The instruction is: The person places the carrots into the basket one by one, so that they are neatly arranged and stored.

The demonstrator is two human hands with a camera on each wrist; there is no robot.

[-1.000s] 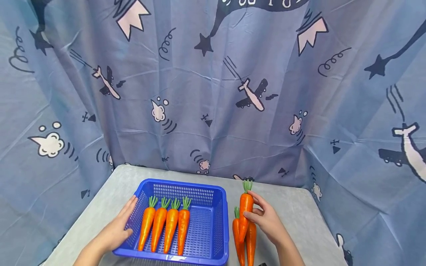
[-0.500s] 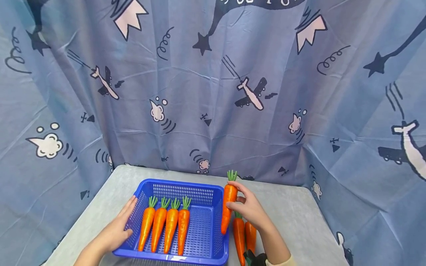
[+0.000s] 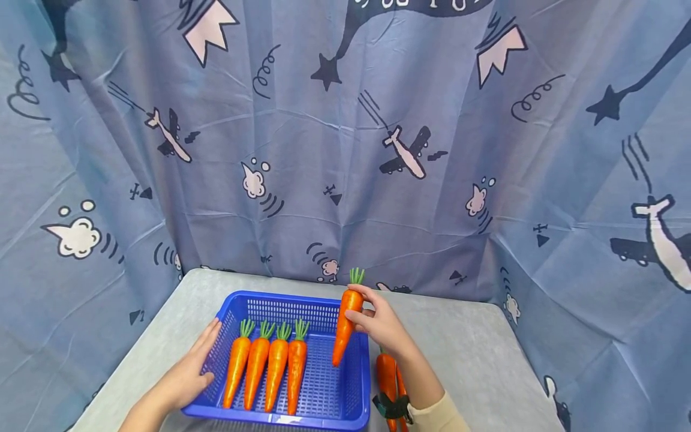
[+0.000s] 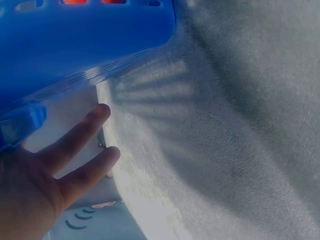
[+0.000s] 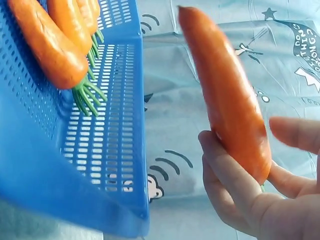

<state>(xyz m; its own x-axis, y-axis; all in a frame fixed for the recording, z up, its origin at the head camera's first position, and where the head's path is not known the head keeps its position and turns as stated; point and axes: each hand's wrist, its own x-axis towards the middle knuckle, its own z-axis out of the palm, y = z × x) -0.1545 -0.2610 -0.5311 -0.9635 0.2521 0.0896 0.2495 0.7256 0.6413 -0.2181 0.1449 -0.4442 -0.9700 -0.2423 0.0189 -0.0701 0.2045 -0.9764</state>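
My right hand (image 3: 378,321) pinches an orange carrot (image 3: 344,330) near its green-stemmed top, thumb on one side and fingers on the other. The carrot hangs tip down, over the right part of a blue plastic basket (image 3: 324,378). Several carrots (image 3: 276,369) lie side by side in the basket's left half, green stems toward the far wall. With straight fingers, my left hand (image 3: 186,378) rests against the basket's left side. In the left wrist view, two spread fingers (image 4: 82,175) show beside the blue wall. The right wrist view shows the held carrot (image 5: 227,95) up close.
To the right of the basket, more carrots (image 3: 385,372) lie on the grey table (image 3: 459,354), partly hidden by my right forearm and a dark wrist strap (image 3: 391,408). A blue patterned curtain (image 3: 302,150) hangs behind the table and along both sides.
My right hand has lifted the carrot from the pile on the right and carried it left, across the basket's right rim. The left hand and basket have stayed in place.
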